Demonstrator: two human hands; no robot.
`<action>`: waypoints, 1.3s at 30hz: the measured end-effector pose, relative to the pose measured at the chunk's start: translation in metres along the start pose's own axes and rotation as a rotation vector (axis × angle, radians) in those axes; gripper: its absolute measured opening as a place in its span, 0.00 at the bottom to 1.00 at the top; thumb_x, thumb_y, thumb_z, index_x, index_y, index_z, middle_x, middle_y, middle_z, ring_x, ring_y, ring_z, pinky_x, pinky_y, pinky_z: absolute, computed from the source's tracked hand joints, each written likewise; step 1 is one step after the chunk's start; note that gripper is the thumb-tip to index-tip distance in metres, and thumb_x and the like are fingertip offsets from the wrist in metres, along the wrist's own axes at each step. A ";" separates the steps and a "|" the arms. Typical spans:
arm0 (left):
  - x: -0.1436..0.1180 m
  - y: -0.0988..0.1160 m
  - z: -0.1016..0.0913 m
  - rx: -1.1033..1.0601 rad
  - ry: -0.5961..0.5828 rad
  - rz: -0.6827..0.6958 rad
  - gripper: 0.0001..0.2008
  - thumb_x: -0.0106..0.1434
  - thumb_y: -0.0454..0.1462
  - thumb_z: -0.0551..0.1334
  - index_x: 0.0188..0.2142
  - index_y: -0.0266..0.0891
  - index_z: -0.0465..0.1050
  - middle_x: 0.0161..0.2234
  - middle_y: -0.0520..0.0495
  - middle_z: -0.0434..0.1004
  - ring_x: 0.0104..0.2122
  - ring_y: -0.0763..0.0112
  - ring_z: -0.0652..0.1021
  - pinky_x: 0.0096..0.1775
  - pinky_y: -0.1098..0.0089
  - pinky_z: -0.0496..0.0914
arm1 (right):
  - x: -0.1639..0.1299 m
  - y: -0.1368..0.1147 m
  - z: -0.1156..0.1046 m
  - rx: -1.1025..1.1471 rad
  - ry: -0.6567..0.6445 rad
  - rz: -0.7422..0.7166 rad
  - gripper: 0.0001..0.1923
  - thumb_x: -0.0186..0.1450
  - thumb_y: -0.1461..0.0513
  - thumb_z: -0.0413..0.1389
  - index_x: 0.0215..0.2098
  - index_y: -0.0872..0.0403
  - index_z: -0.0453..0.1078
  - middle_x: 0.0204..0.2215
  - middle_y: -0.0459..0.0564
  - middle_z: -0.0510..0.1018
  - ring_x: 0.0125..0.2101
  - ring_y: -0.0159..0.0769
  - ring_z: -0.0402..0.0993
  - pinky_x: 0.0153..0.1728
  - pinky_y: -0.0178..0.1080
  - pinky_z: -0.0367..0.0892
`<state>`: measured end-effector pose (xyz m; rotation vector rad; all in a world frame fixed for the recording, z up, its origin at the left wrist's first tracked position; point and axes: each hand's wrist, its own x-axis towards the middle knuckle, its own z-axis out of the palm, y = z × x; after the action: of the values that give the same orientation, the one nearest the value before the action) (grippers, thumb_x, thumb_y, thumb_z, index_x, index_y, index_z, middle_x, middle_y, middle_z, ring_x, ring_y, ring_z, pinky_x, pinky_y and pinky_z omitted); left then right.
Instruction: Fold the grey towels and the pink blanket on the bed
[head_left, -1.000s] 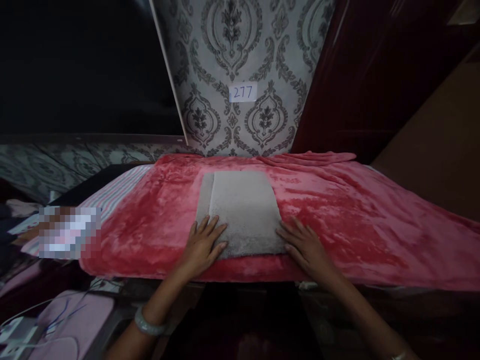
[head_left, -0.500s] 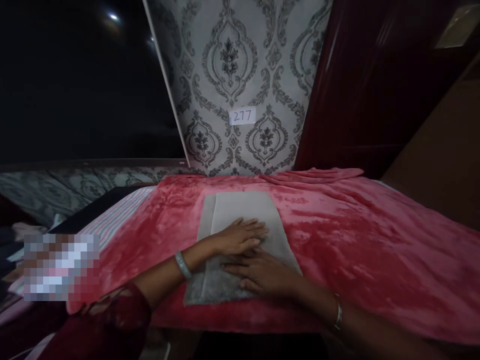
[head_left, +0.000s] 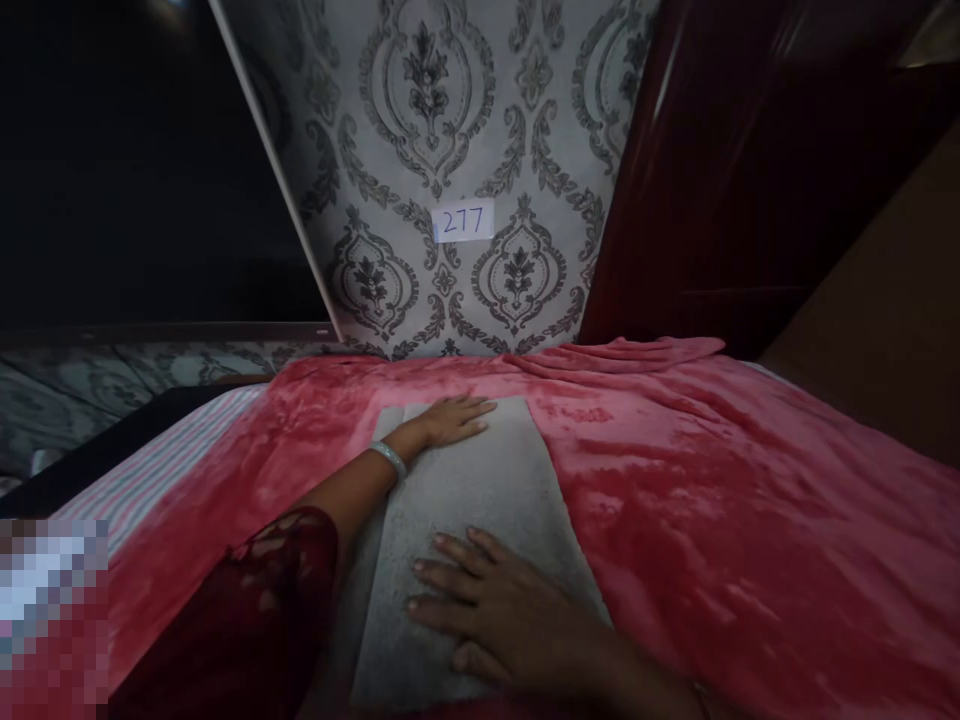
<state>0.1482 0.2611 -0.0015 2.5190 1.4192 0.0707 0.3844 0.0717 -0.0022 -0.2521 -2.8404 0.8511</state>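
A folded grey towel [head_left: 480, 485] lies flat on a red plush blanket [head_left: 712, 500]. My left hand [head_left: 446, 420] rests palm down on the towel's far edge, fingers stretched out, a pale bangle on the wrist. My right hand [head_left: 495, 605] lies flat on the towel's near end, fingers spread and pointing left. Neither hand grips anything.
A wall with grey damask wallpaper carries a small label reading 277 [head_left: 463, 221]. A dark red wooden panel [head_left: 750, 180] stands at the right. A striped sheet [head_left: 157, 460] shows at the blanket's left edge. A blurred patch sits at the lower left corner.
My left hand has slid from the towel's middle to its far edge. My right hand has drawn back toward the near end. The view has moved closer over the towel.
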 end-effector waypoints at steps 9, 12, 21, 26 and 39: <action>-0.003 0.052 -0.024 0.084 0.064 0.074 0.30 0.73 0.52 0.47 0.69 0.45 0.60 0.71 0.41 0.54 0.71 0.50 0.54 0.68 0.45 0.47 | -0.009 -0.003 -0.015 0.009 0.035 -0.062 0.28 0.76 0.50 0.48 0.72 0.42 0.54 0.70 0.47 0.60 0.72 0.39 0.42 0.71 0.52 0.37; -0.015 0.093 -0.011 -0.033 -0.028 0.385 0.28 0.74 0.52 0.45 0.70 0.50 0.58 0.70 0.48 0.58 0.71 0.59 0.54 0.69 0.52 0.47 | -0.020 0.001 -0.022 -0.036 0.058 -0.039 0.28 0.75 0.50 0.49 0.71 0.44 0.56 0.69 0.48 0.61 0.72 0.40 0.43 0.71 0.54 0.35; 0.019 0.085 0.013 0.034 -0.084 0.381 0.30 0.73 0.54 0.49 0.71 0.53 0.55 0.72 0.47 0.53 0.72 0.56 0.51 0.69 0.48 0.42 | -0.035 0.011 -0.007 -0.019 0.067 0.008 0.29 0.75 0.48 0.49 0.72 0.37 0.51 0.72 0.43 0.53 0.73 0.41 0.37 0.71 0.56 0.32; 0.059 0.048 0.009 0.033 -0.048 0.235 0.30 0.74 0.54 0.46 0.70 0.48 0.59 0.72 0.46 0.51 0.72 0.58 0.49 0.69 0.52 0.43 | -0.035 0.011 -0.013 0.053 0.060 0.001 0.29 0.75 0.48 0.48 0.72 0.37 0.51 0.72 0.42 0.52 0.73 0.39 0.35 0.71 0.55 0.28; 0.011 0.044 -0.008 0.002 0.094 0.220 0.31 0.74 0.52 0.45 0.71 0.42 0.56 0.72 0.43 0.52 0.72 0.58 0.51 0.70 0.53 0.45 | -0.036 0.018 -0.005 -0.014 0.042 0.011 0.28 0.75 0.48 0.48 0.72 0.39 0.54 0.72 0.46 0.53 0.73 0.42 0.37 0.70 0.57 0.32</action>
<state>0.1898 0.2503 0.0154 2.6960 1.1684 0.2296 0.4228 0.0816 -0.0115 -0.2837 -2.8091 0.8186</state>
